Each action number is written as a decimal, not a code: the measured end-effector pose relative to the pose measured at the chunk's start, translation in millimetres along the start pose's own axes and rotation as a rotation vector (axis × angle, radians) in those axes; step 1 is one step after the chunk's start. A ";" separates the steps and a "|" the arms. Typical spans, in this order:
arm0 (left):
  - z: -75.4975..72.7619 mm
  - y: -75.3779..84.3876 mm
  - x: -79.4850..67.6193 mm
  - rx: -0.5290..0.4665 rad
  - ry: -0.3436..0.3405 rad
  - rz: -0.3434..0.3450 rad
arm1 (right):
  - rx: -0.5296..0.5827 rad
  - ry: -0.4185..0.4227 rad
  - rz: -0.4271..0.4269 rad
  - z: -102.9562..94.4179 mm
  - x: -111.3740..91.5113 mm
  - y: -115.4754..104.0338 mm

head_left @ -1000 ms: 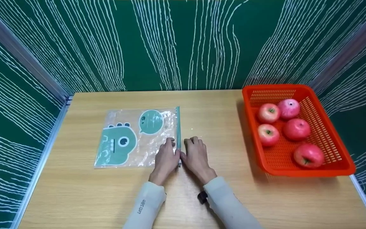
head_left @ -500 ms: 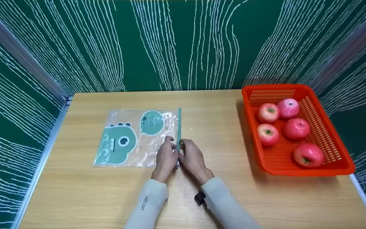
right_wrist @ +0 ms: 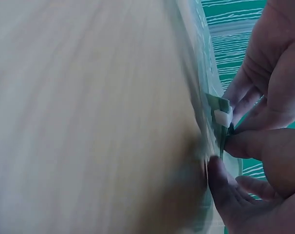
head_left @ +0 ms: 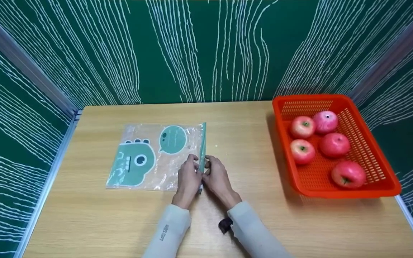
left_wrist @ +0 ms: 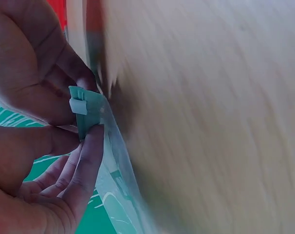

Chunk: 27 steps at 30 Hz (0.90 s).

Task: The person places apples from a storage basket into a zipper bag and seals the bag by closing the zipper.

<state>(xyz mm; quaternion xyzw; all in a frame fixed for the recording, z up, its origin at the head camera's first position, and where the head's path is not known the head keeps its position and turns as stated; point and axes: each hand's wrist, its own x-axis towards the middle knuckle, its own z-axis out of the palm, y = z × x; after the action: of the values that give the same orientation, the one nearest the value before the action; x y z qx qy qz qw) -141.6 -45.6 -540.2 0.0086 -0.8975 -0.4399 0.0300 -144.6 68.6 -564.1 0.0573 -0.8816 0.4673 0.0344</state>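
Note:
A clear zip bag (head_left: 134, 163) with a green one-eyed monster and a speech bubble printed on it lies flat on the table. Its green zip strip (head_left: 203, 143) runs along the right side. My left hand (head_left: 188, 179) pinches the near end of this strip between thumb and finger. Facing it, my right hand (head_left: 219, 181) pinches the same edge from the right, thumb and fingertips on the strip. Both wrist views show a small whitish tab (left_wrist: 78, 107) at the strip's end, close to the fingers. The near corner of the bag is partly hidden by the left hand.
A red-orange plastic basket (head_left: 335, 194) with several apples (head_left: 348, 174) stands on the right of the wooden table (head_left: 242, 122). Green walls with white wavy lines (head_left: 213, 53) enclose the table at the back and both sides.
My right hand has moved left onto the zip strip, and its fingers now pinch it. The bag has shifted slightly right, its zip edge lifted a little near the hands.

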 end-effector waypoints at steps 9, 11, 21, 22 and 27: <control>-4.7 11.4 -5.0 0.019 0.006 0.003 | 0.166 -0.007 0.134 -7.3 4.4 0.7; -5.6 13.4 -5.3 0.017 0.013 0.004 | 0.199 -0.010 0.169 -8.5 5.7 0.9; -8.0 21.1 -3.7 -0.004 0.027 -0.034 | 0.269 -0.018 0.237 -13.5 8.4 2.0; -8.1 21.4 -3.4 -0.004 0.038 -0.030 | 0.269 -0.018 0.239 -13.7 8.3 2.0; -9.1 23.6 -3.2 0.017 0.110 -0.015 | 0.273 -0.016 0.252 -15.1 7.1 2.9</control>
<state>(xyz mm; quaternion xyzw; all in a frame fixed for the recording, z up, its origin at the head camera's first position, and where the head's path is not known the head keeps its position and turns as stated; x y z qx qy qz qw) -137.6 -38.1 -516.1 0.0398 -0.8982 -0.4313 0.0757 -151.9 82.2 -557.2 -0.0461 -0.8105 0.5827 -0.0395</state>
